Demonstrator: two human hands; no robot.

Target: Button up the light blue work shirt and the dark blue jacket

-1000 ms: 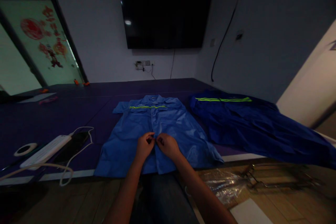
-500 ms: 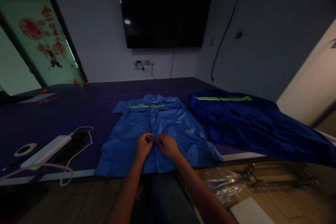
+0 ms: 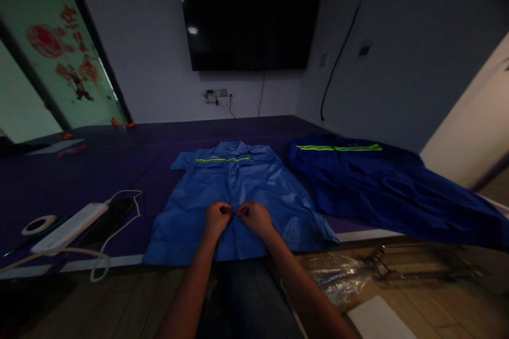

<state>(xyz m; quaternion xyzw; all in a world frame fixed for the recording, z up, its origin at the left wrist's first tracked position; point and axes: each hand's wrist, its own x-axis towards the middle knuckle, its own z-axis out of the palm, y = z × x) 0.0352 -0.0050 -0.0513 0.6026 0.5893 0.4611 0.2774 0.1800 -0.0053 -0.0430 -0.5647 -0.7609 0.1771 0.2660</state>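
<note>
Light blue shirt (image 3: 262, 180) lies flat, front up, on the purple platform (image 3: 99, 169), collar away from the person, hem at the near edge. Yellow reflective stripe across the chest.

Left hand (image 3: 217, 218) and right hand (image 3: 255, 217): both curled, fingertips pinching the shirt's front strip low on the centre line, knuckles almost touching. Can't tell if a button sits in the pinch, too dark and too small.

Around it: dark blue jacket (image 3: 377, 185) just to the right, sleeve edge near the shirt. Left: power strip (image 3: 67, 228), phone (image 3: 109, 217), white cable (image 3: 99, 259), tape roll (image 3: 38, 224). Crinkled plastic wrap (image 3: 338, 275) on the wood floor (image 3: 99, 302) by the right forearm.

Risks, my read:
- Thin, slick-looking fabric, so a fingertip pinch could slip and the two front edges part.
- Hem is at the platform edge; a pull toward the body could drag the shirt off or bunch it.
- Low light, so misaligned edges are easy to miss.
</note>
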